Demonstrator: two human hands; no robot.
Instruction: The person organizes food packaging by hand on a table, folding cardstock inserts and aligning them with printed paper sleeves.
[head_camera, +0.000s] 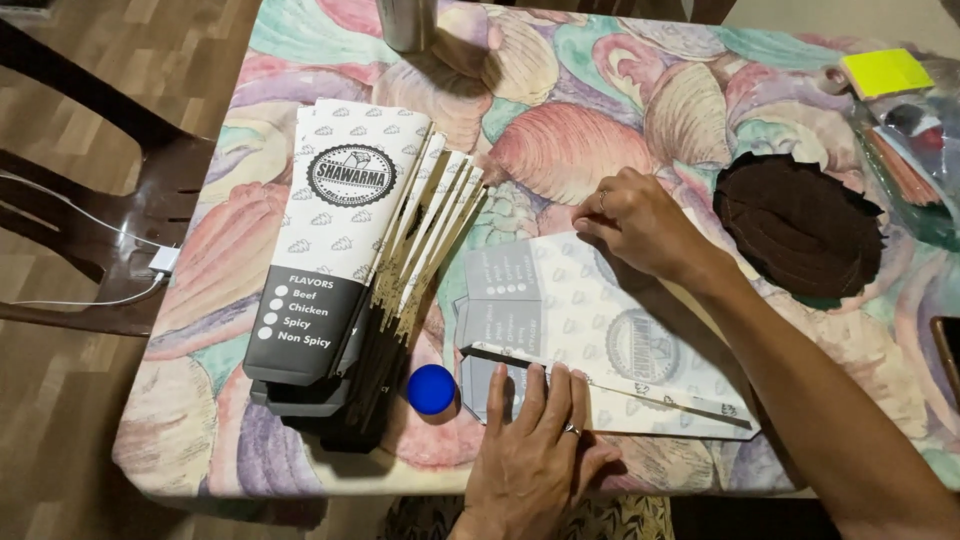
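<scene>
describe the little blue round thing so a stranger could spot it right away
On the shell-patterned tablecloth, look between the fanned stack of flat food sleeves and the left hand. The blue cap lies there, the only small, solid bright-blue disc among grey-and-white paper.

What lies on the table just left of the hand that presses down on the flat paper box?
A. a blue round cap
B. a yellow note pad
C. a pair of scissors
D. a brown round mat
A: a blue round cap lies on the tablecloth, just left of the left hand pressing the flat paper box.
</scene>
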